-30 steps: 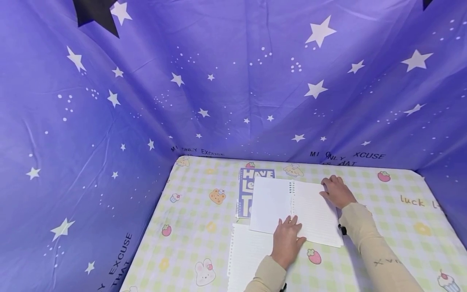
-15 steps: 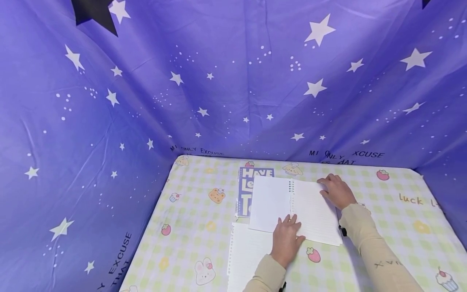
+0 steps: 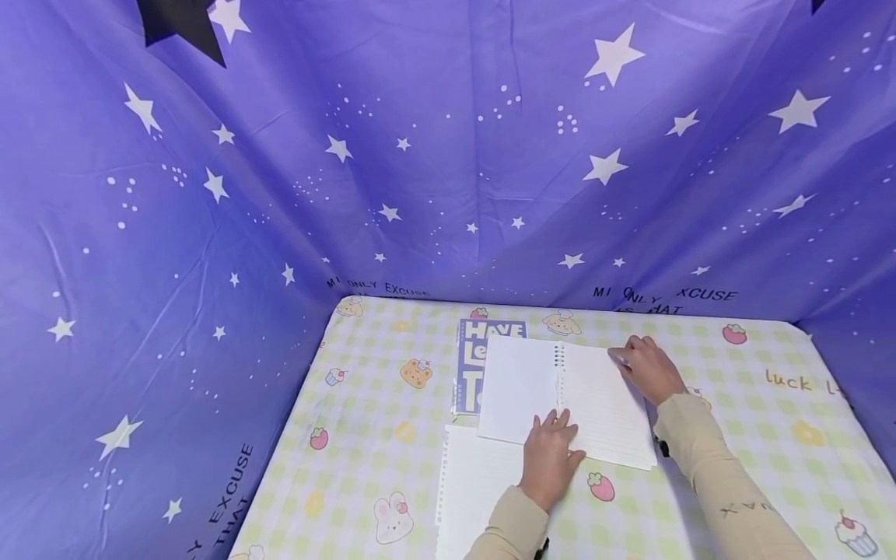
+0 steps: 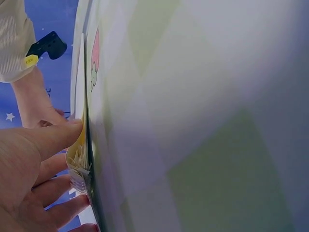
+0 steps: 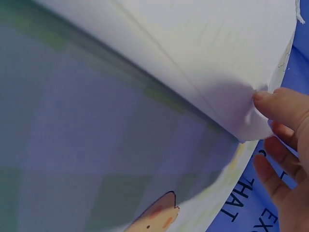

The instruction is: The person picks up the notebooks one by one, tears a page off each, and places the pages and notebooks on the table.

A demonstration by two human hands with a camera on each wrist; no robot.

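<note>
An open spiral notebook (image 3: 523,389) lies on the table, its left side plain white and its right page (image 3: 602,404) ruled. My left hand (image 3: 549,463) rests on the notebook's lower edge at the spine, fingers extended. Seen from the left wrist, the thumb (image 4: 63,135) touches the near edge of the pages, and the other fingers reach over the coil. At the far right corner, my right hand (image 3: 651,369) pinches the ruled page. In the right wrist view, the thumb (image 5: 270,104) presses on the page corner, which bends there, with the index finger partly hidden behind it.
A purple book (image 3: 470,373) with big white letters lies partly under the notebook's left side. Loose ruled sheets (image 3: 476,482) with a perforated edge lie in front, partly under the left forearm. A checked cloth (image 3: 364,467) covers the table; a purple star-printed curtain (image 3: 434,155) hangs behind.
The right hand's fingers have shifted slightly left along the page's far corner and drawn together there. The left hand and the notebook stay in place.
</note>
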